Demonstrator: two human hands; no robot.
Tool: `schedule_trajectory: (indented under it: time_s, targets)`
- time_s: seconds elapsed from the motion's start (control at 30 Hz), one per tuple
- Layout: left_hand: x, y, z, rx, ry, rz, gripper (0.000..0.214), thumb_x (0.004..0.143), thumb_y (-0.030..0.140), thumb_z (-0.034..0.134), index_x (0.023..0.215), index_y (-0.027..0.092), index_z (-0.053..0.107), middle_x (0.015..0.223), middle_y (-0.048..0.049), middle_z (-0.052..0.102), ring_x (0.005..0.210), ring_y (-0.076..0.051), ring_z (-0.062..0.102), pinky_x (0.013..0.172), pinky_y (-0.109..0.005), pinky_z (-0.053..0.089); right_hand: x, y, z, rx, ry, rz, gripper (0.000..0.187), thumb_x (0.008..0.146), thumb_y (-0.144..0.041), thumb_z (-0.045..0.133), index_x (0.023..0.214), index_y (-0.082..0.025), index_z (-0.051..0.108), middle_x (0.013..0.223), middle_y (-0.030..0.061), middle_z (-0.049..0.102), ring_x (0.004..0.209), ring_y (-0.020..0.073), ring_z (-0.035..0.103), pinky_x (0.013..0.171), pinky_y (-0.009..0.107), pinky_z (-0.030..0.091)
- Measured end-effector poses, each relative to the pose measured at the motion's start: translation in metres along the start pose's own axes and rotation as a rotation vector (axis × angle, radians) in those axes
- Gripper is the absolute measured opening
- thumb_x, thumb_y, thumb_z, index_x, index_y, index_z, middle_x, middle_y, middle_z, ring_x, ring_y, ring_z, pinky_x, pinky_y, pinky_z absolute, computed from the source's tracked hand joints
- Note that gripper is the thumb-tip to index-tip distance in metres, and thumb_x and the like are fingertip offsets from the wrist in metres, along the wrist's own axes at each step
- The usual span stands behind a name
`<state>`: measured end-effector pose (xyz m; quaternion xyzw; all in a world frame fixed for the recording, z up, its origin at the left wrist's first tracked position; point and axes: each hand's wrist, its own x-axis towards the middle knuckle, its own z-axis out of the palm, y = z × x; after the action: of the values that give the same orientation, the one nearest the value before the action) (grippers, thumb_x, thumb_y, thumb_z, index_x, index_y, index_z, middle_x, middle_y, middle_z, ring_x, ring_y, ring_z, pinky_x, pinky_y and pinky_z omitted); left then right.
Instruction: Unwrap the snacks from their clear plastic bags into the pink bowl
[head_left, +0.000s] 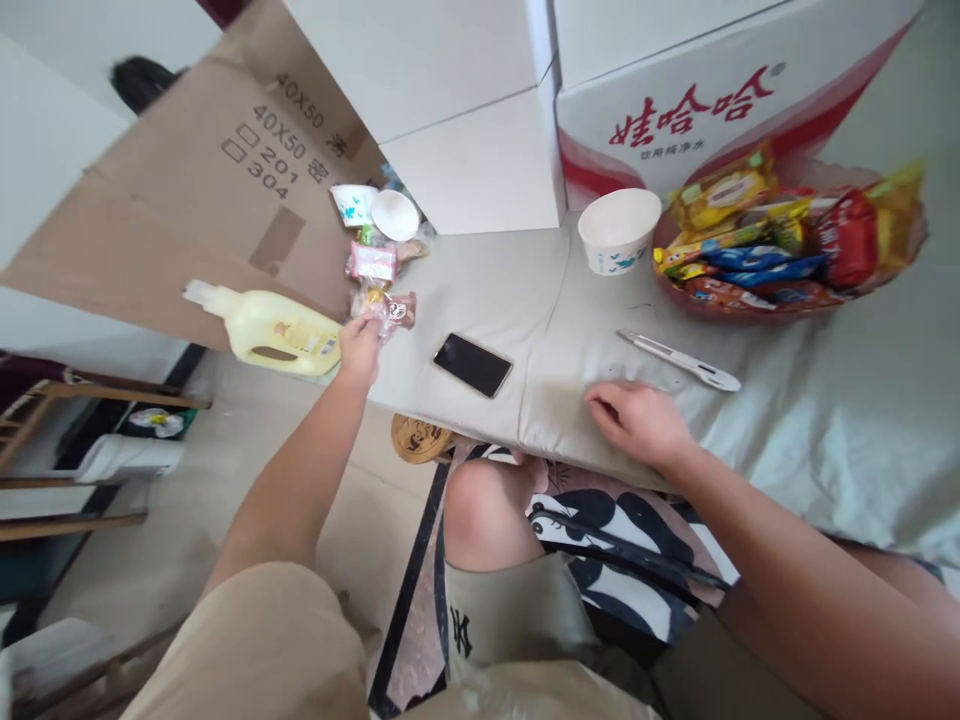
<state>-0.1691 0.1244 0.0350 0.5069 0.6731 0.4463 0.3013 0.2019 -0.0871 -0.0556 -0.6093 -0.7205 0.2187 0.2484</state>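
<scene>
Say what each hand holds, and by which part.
Left hand: fingers at the near side of wrapped snacks, grip unclear. Right hand: nothing visibly held.

Toward ten o'clock, the brown cardboard [187, 215] reads 40X50, 201 and 304; toward one, the white carton [731, 140], 娃哈哈 饮用纯净水.

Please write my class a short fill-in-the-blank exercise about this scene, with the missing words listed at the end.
1. The left hand is at small wrapped snacks, beside a handled bottle that is pale ____.
2. A ____ lies face up on the cloth, its dark screen showing.
3. The white utility knife lies nearest the person's ____.
4. On the brown cardboard, the number printed below 201 is ____.

Missing words: yellow; smartphone; right hand; 304.
</scene>
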Motion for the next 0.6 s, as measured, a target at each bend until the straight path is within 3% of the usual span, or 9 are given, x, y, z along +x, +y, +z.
schedule_trajectory:
  time_s: [0.1,0.17,0.23,0.33,0.4,0.5,0.6]
  targets:
    - [-0.033,0.04,0.028,-0.367,-0.136,-0.094,0.009,0.074,0.01,0.064,0.079,0.018,0.063,0.078,-0.0038,0.07,0.073,-0.012,0.068,0.075,-0.025,0.059,-0.003,0.003,-0.007,0.193,0.022,0.042,0.027,0.09,-0.027,0.046,0.1,-0.02,0.07,0.088,0.0089,0.075,0.071,0.021,0.067,0.069,0.033,0.046]
    - [-0.064,0.061,0.054,-0.472,-0.307,-0.145,0.008,0.073,0.011,0.068,0.078,0.017,0.065,0.076,-0.0042,0.07,0.067,-0.012,0.067,0.066,-0.021,0.058,-0.003,0.005,-0.013,0.385,0.089,0.09,0.026,0.088,-0.03,0.051,0.106,-0.02,0.066,0.092,0.0086,0.075,0.075,0.0204,0.067,0.073,0.034,0.05]
    - [-0.1,0.073,0.086,-0.534,-0.463,-0.226,0.01,0.071,0.014,0.072,0.076,0.017,0.064,0.073,-0.003,0.07,0.063,-0.011,0.067,0.058,-0.019,0.056,-0.001,0.008,-0.019,0.642,0.169,0.155,0.034,0.084,-0.035,0.059,0.114,-0.02,0.061,0.109,0.0115,0.073,0.091,0.0222,0.07,0.08,0.036,0.054]
    - [-0.15,0.073,0.139,-0.564,-0.655,-0.357,0.013,0.07,0.017,0.075,0.078,0.018,0.065,0.069,-0.0012,0.069,0.058,-0.012,0.067,0.051,-0.019,0.053,0.005,0.013,-0.028,1.044,0.219,0.176,0.05,0.076,-0.043,0.069,0.119,-0.022,0.054,0.132,0.0141,0.066,0.113,0.0247,0.067,0.089,0.04,0.056]
    - [-0.174,0.066,0.174,-0.574,-0.756,-0.418,0.013,0.072,0.02,0.075,0.081,0.018,0.065,0.068,-0.0005,0.068,0.054,-0.011,0.065,0.049,-0.019,0.053,0.008,0.015,-0.033,1.205,0.236,0.155,0.05,0.075,-0.045,0.07,0.116,-0.023,0.053,0.127,0.0109,0.068,0.11,0.0231,0.067,0.088,0.039,0.057]
    - [-0.188,0.055,0.217,-0.655,-0.737,-0.481,0.013,0.075,0.024,0.072,0.082,0.02,0.062,0.064,0.0026,0.066,0.047,-0.007,0.059,0.043,-0.015,0.046,0.01,0.02,-0.04,1.262,0.281,0.199,0.042,0.076,-0.046,0.067,0.109,-0.023,0.056,0.111,0.0057,0.071,0.094,0.0193,0.067,0.08,0.035,0.057]
    - [-0.186,0.045,0.241,-0.688,-0.689,-0.519,0.014,0.075,0.026,0.072,0.082,0.021,0.061,0.063,0.0038,0.065,0.045,-0.005,0.055,0.04,-0.014,0.04,0.011,0.023,-0.044,1.231,0.309,0.282,0.039,0.078,-0.047,0.065,0.108,-0.022,0.059,0.109,0.0052,0.071,0.095,0.0199,0.066,0.079,0.035,0.056]
